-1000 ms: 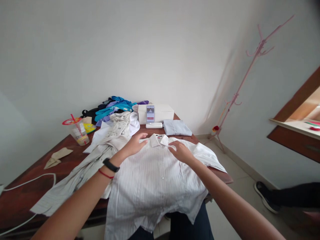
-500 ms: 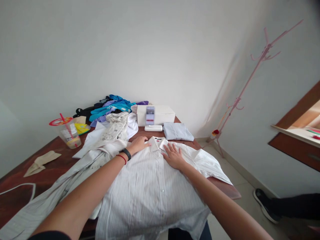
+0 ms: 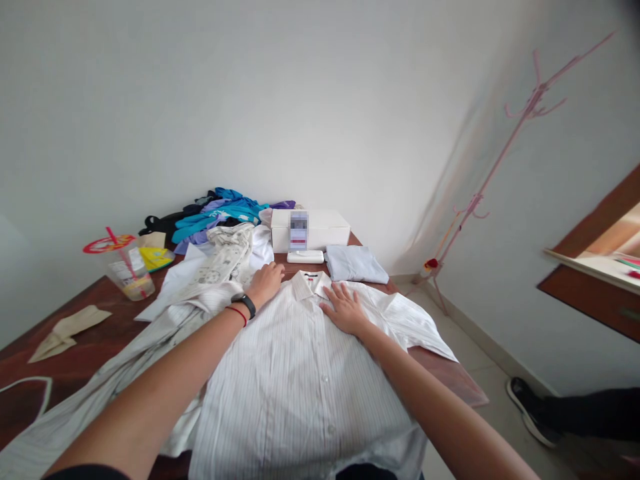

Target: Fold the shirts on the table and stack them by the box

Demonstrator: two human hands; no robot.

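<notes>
A white striped shirt [image 3: 290, 373] lies spread front side up on the dark wooden table, its collar [image 3: 309, 285] pointing away from me. My right hand [image 3: 345, 308] rests flat on it just right of the collar, fingers spread. My left hand [image 3: 267, 283] is at the shirt's left shoulder, fingers bent and close together; whether cloth is between them is hidden. Beside that arm lies another striped garment [image 3: 150, 353], reaching toward the near left. A folded grey cloth [image 3: 356, 264] sits behind the collar to the right.
At the back are a white box [image 3: 327, 229], a phone [image 3: 299, 231] on a white stand [image 3: 305, 257] and piled clothes [image 3: 215, 217]. A plastic cup [image 3: 130, 272] stands left. A pink coat rack [image 3: 500, 160] and a person's shoe [image 3: 531, 410] are at right.
My left hand has moved left from beside the collar to the shoulder. My right hand still lies flat on the shirt. The view has shifted slightly.
</notes>
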